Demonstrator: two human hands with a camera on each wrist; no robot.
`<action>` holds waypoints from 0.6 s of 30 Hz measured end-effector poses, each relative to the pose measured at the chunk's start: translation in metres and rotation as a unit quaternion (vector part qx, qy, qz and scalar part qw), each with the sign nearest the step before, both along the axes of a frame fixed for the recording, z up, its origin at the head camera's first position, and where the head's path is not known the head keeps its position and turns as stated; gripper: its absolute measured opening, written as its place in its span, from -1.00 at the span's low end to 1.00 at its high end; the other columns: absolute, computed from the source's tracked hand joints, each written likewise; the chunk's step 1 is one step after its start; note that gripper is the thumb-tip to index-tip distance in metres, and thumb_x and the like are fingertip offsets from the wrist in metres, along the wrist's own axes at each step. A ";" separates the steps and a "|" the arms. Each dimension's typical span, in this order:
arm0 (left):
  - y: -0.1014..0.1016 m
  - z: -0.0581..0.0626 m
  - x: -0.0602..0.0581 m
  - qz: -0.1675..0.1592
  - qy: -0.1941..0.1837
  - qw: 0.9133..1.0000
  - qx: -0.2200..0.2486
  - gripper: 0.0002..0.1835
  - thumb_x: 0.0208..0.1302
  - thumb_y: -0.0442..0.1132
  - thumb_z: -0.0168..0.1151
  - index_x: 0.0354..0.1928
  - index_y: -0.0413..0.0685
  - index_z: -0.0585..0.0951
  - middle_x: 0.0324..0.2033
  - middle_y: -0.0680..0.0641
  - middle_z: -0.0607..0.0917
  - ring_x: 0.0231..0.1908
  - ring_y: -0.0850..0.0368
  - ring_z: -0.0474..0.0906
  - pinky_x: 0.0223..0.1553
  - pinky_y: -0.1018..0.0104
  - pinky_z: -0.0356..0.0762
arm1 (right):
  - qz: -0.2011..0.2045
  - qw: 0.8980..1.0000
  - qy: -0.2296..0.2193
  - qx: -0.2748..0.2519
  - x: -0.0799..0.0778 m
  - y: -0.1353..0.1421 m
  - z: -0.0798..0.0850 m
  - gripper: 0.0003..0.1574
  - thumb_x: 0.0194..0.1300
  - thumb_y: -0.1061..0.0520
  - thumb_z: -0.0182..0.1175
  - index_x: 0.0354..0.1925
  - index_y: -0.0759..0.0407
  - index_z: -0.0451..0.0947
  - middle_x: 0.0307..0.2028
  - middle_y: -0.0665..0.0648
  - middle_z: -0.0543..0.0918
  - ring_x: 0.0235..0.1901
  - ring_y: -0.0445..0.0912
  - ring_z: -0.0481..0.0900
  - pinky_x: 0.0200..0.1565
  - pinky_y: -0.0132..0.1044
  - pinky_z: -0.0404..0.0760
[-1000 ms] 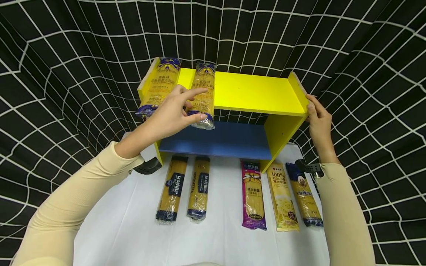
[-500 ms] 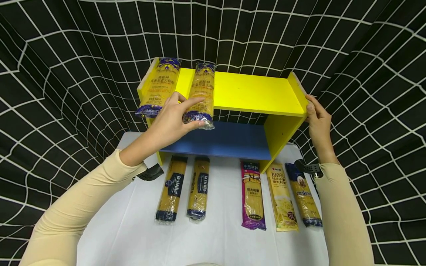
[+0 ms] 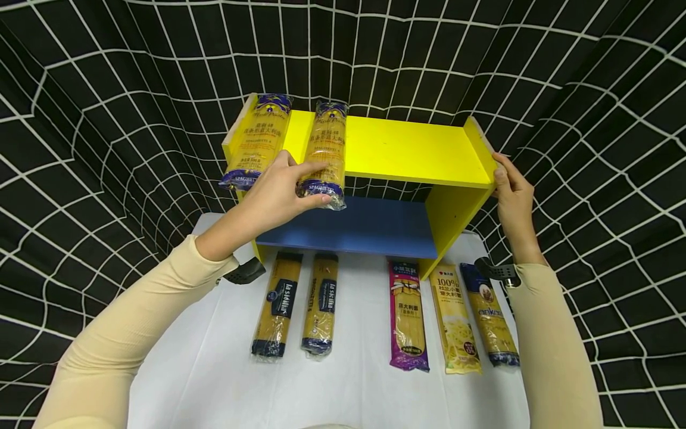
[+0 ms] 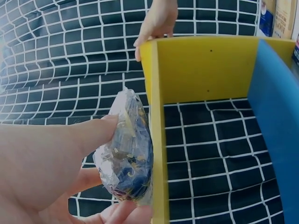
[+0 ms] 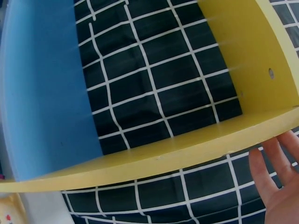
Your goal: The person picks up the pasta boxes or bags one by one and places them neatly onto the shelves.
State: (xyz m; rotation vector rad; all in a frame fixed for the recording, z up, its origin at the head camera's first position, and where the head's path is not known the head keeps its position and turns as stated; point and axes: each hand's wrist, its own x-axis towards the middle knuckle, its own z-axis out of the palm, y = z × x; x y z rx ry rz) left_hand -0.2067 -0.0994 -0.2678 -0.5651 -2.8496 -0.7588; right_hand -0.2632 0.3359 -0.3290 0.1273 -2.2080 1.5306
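Observation:
My left hand (image 3: 276, 187) holds the near end of a spaghetti pack (image 3: 327, 143), a clear bag with blue ends lying on the yellow top board. Its thumb lies along one side of the wrapped end (image 4: 127, 154) in the left wrist view, and fingers show on the other side. A matching spaghetti pack (image 3: 257, 140) lies to its left, against the side panel. Over at the right, my right hand (image 3: 515, 199) grips the upper corner of the yellow and blue shelf (image 3: 407, 149), its fingertips at the yellow side panel (image 5: 187, 156) in the right wrist view.
On the white cloth (image 3: 359, 381) before the shelf lie two la Sicilia spaghetti packs (image 3: 276, 304) (image 3: 320, 304), a purple-edged pasta pack (image 3: 408, 316), a yellow pasta pack (image 3: 455, 319) and a blue-topped pasta pack (image 3: 489, 316). Black gridded curtain (image 3: 407, 59) surrounds the shelf.
My left hand has slid down toward the near end of the second spaghetti pack, which barely shifts. The right hand and the shelf stay put.

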 end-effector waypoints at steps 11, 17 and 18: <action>0.005 0.003 -0.008 0.004 -0.013 1.000 -0.018 -0.26 0.22 0.19 0.34 0.40 0.14 0.43 -0.28 -0.14 0.44 -0.26 0.00 0.26 -0.41 0.26 0.27 | -0.002 1.000 0.001 -0.003 0.000 0.000 -0.001 -0.45 0.50 -0.09 0.00 0.38 -0.08 0.41 0.17 0.04 0.57 -0.14 -0.30 0.54 -0.13 -0.58 0.53; 0.004 0.004 -0.016 0.001 -0.019 1.000 -0.014 -0.27 0.22 0.17 0.35 0.40 0.12 0.43 -0.22 -0.17 0.48 -0.22 -0.01 0.27 -0.39 0.25 0.27 | 0.003 1.000 -0.002 -0.009 0.000 0.000 -0.001 -0.44 0.49 -0.09 0.01 0.39 -0.07 0.40 0.18 0.04 0.56 -0.14 -0.30 0.53 -0.12 -0.58 0.52; 0.004 0.004 -0.017 -0.001 -0.021 1.000 -0.012 -0.27 0.22 0.17 0.35 0.39 0.12 0.44 -0.20 -0.18 0.49 -0.21 -0.01 0.27 -0.38 0.24 0.27 | 0.003 1.000 -0.002 -0.010 0.000 0.000 0.000 -0.44 0.49 -0.09 0.01 0.39 -0.07 0.40 0.18 0.04 0.56 -0.13 -0.30 0.53 -0.12 -0.58 0.52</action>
